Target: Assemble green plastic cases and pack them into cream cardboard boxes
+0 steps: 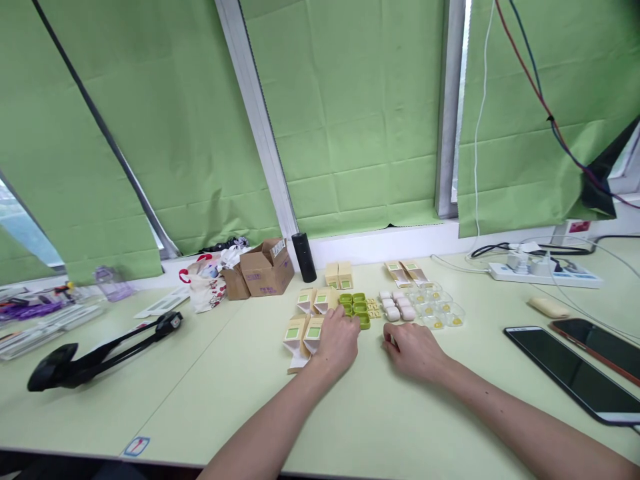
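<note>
My left hand (339,337) reaches in with its fingers curled down over the near-left piece of a block of small green containers (359,308); its fingertips are partly hidden. Beside and behind that hand stand several folded cardboard boxes with green labels (296,328). My right hand (413,348) rests on the table, fingers curled in and nothing visible in them. Just beyond it lie white and pale pink rounded cases (397,307). Clear plastic cups with yellow centres (436,309) are grouped to their right. Small yellowish pieces (373,308) sit between the green containers and the cases.
Two more boxes (339,275) and a flattened pair (407,273) lie farther back. A black cylinder (304,257) stands near an open carton (267,268). Two phones (575,373) and a power strip (545,275) are at right, a black strapped device (105,353) at left.
</note>
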`<state>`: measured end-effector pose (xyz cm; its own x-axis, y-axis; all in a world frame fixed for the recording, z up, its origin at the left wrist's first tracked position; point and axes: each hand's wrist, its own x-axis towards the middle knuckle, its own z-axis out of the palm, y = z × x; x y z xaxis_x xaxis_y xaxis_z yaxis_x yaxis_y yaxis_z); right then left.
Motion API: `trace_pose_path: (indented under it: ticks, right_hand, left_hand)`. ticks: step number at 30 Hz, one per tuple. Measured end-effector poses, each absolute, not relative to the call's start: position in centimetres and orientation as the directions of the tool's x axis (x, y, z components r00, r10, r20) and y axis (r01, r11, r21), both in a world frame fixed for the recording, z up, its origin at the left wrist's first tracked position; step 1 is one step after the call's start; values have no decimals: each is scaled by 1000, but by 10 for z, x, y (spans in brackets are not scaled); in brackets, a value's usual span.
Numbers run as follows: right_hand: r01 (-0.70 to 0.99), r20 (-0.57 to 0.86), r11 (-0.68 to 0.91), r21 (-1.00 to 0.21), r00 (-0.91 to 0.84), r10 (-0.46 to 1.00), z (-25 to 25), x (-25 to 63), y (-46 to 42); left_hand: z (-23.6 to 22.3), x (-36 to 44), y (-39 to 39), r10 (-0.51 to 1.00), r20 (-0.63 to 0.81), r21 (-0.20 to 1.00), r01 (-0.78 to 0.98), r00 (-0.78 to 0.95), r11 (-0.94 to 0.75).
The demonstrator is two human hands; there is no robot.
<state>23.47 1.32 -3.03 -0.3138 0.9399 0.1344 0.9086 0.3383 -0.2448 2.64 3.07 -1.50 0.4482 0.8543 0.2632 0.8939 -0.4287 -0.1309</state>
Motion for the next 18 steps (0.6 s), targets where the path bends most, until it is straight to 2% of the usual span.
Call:
trace_pose_path:
  ticks: [5, 12, 18]
  right_hand:
    - [903, 155, 352, -247, -321, 934, -34, 234, 13]
    - [906, 154, 338, -256, -307, 939, -30, 232, 12]
    - [895, 166, 340, -287, -304, 938, -32, 233, 14]
  left_hand:
    - [-22, 26, 30, 854, 249, -163, 889, 457, -428]
    - [-24, 25, 29, 854, 246, -123, 888, 459, -442]
    - [-25, 26, 27, 838, 248, -142, 874, 486, -465]
